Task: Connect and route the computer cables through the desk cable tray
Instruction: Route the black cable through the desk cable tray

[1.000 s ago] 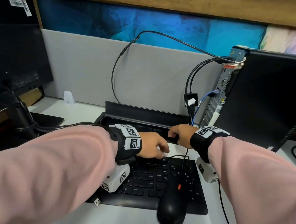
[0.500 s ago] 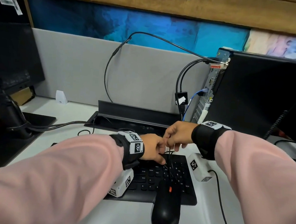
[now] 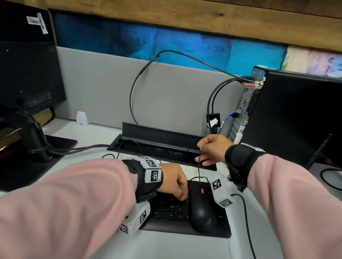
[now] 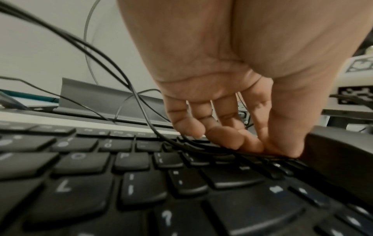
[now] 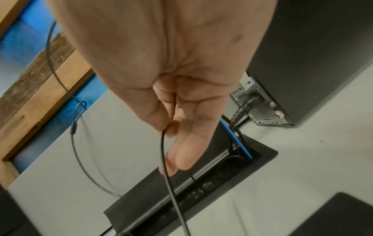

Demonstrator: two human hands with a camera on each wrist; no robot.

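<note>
A black mouse lies on the right part of a black keyboard. Its thin black cable rises from the mouse nose to my right hand, which pinches it between thumb and fingers above the open desk cable tray. In the right wrist view the pinched cable hangs down past the fingers over the tray. My left hand sits on the keyboard just left of the mouse. Its curled fingers and thumb hold a bundle of black cables down on the keys.
The tray's lid stands up behind the slot. A black computer tower stands at the right, with a blue cable and black cables running from it into the tray. A monitor on its stand is at the left.
My right hand has lifted away from the left one, up and right toward the tray, drawing the mouse cable taut. The left hand has sunk onto the keyboard beside the mouse.
</note>
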